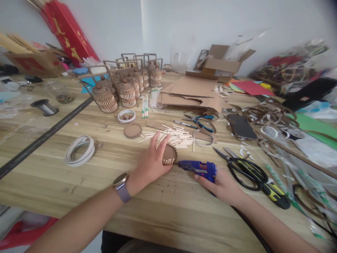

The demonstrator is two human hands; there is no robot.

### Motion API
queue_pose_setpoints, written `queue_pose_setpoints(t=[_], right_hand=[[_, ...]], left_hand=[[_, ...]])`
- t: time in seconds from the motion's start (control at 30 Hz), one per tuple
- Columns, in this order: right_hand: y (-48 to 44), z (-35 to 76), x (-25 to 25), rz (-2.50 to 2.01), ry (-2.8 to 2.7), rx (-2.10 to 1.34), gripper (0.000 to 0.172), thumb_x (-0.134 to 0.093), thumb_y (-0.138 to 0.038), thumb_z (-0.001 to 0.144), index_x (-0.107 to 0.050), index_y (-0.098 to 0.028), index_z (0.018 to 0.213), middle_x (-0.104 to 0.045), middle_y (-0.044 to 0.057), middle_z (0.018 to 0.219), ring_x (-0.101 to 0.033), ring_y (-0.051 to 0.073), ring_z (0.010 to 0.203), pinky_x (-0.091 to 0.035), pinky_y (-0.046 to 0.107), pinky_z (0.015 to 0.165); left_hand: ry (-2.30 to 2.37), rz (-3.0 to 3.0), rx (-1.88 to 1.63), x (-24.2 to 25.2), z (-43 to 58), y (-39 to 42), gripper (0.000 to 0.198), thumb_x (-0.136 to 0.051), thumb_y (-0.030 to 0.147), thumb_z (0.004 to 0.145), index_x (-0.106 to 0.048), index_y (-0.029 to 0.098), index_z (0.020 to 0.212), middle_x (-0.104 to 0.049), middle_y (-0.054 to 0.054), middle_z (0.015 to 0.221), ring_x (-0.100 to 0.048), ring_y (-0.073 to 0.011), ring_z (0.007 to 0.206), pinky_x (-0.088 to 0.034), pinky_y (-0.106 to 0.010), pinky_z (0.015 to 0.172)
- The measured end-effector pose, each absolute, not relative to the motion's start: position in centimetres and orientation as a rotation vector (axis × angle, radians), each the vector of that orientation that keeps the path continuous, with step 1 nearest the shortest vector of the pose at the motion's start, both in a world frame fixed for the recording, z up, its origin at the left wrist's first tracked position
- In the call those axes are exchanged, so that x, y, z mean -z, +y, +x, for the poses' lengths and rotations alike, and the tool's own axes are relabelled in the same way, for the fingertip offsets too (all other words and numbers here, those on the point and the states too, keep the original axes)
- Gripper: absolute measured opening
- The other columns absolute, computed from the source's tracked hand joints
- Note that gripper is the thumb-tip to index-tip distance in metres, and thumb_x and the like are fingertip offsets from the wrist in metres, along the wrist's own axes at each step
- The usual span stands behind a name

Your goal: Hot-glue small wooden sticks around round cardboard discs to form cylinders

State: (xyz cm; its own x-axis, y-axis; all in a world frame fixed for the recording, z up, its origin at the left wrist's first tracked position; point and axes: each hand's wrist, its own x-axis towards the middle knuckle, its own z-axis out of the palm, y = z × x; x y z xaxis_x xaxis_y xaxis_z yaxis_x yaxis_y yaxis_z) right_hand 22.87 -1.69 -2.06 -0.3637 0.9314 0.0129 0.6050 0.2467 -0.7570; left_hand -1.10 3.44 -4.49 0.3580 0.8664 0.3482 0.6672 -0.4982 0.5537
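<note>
Your left hand (154,161) lies with its fingers spread flat on one cardboard disc (170,154), near the middle of the desk (158,218). Your right hand (223,184) is clenched around one blue glue gun (200,168), its nozzle at the rim of the disc. One pile of sticks (179,137) lies just behind it, and a second disc (132,131) lies more toward the left edge. There are two pairs of scissors: black scissors (247,168) and blue scissors (204,121).

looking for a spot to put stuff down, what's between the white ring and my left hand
Only bare table lies between the white ring and the left hand, in the head view.
</note>
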Motion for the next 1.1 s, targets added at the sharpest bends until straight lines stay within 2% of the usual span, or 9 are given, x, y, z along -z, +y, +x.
queue_pose_setpoints(t=[0.1,0.33,0.67,0.73,0.8,0.87,0.93,1.0,1.1], right_hand=[[-1.7,22.9,2.0,-1.398,-2.064,-0.937,0.04,-0.053,-0.041,0.089,-0.071,-0.015,0.113,-0.077,0.013,0.108,-0.072,0.03,0.098,-0.058,0.042,0.089],[-1.7,23.0,2.3,-1.386,-2.072,-0.916,0.035,-0.054,-0.039,0.09,-0.072,-0.017,0.112,-0.078,0.011,0.106,-0.073,0.027,0.094,-0.06,0.038,0.085],[-1.8,22.8,2.4,-1.359,-2.077,-0.884,0.032,-0.054,-0.04,0.09,-0.072,-0.018,0.104,-0.078,0.009,0.094,-0.072,0.025,0.089,-0.059,0.035,0.082],[-1.8,22.7,2.5,-1.373,-2.044,-0.902,0.033,-0.056,-0.043,0.088,-0.072,-0.019,0.101,-0.077,0.01,0.092,-0.071,0.027,0.091,-0.058,0.036,0.082],[-1.7,22.9,2.6,-1.444,-1.952,-0.934,0.037,-0.058,-0.05,0.086,-0.072,-0.019,0.1,-0.076,0.009,0.088,-0.069,0.026,0.083,-0.057,0.036,0.076],[-1.5,23.3,2.4,-1.551,-1.801,-1.051,0.044,-0.061,-0.06,0.081,-0.072,-0.018,0.093,-0.071,0.006,0.073,-0.064,0.02,0.065,-0.054,0.031,0.061],[-1.4,24.0,1.9,-1.609,-1.631,-1.311,0.052,-0.065,-0.068,0.075,-0.07,-0.016,0.081,-0.064,0.002,0.061,-0.054,0.013,0.051,-0.045,0.025,0.049],[-1.3,24.5,1.2,-1.574,-1.462,-1.672,0.056,-0.071,-0.07,0.069,-0.069,-0.014,0.076,-0.066,0.003,0.063,-0.053,0.01,0.049,-0.043,0.022,0.047],[-1.5,24.7,0.2,-1.441,-1.299,-2.118,0.057,-0.076,-0.066,0.067,-0.07,-0.013,0.087,-0.073,0.009,0.08,-0.062,0.012,0.056,-0.048,0.022,0.052]], left_hand=[[1.374,2.302,-0.868,4.5,-1.1,3.4,0.103,-0.082,0.016,0.065,-0.023,0.029,0.149,-0.019,-0.018,0.156,-0.028,-0.0414,0.145,-0.043,-0.059,0.108],[1.353,2.293,-0.903,4.6,-1.1,3.4,0.105,-0.082,0.014,0.064,-0.023,0.032,0.149,-0.02,-0.015,0.156,-0.029,-0.0413,0.144,-0.046,-0.057,0.106],[1.389,2.288,-0.833,4.4,-1.1,3.4,0.102,-0.082,0.017,0.065,-0.025,0.03,0.148,-0.018,-0.016,0.157,-0.03,-0.0422,0.144,-0.046,-0.058,0.105],[1.39,2.286,-0.833,4.4,-1.0,3.4,0.102,-0.082,0.016,0.065,-0.025,0.03,0.149,-0.018,-0.016,0.157,-0.031,-0.0425,0.143,-0.047,-0.058,0.104],[1.4,2.281,-0.824,4.3,-1.0,3.4,0.102,-0.082,0.016,0.065,-0.025,0.03,0.149,-0.018,-0.016,0.157,-0.031,-0.0428,0.143,-0.048,-0.058,0.103],[1.405,2.279,-0.814,4.2,-1.0,3.4,0.103,-0.083,0.016,0.064,-0.025,0.029,0.148,-0.018,-0.017,0.157,-0.031,-0.0429,0.143,-0.047,-0.059,0.103],[1.394,2.287,-0.817,4.2,-1.0,3.4,0.104,-0.084,0.017,0.064,-0.024,0.029,0.148,-0.018,-0.017,0.157,-0.029,-0.0431,0.144,-0.045,-0.06,0.105],[1.385,2.301,-0.826,4.2,-1.1,3.4,0.106,-0.086,0.019,0.064,-0.023,0.03,0.148,-0.019,-0.017,0.157,-0.027,-0.0431,0.145,-0.044,-0.061,0.106],[1.389,2.313,-0.831,4.3,-1.2,3.5,0.108,-0.087,0.019,0.063,-0.023,0.032,0.148,-0.021,-0.016,0.156,-0.026,-0.0434,0.145,-0.042,-0.062,0.107]])
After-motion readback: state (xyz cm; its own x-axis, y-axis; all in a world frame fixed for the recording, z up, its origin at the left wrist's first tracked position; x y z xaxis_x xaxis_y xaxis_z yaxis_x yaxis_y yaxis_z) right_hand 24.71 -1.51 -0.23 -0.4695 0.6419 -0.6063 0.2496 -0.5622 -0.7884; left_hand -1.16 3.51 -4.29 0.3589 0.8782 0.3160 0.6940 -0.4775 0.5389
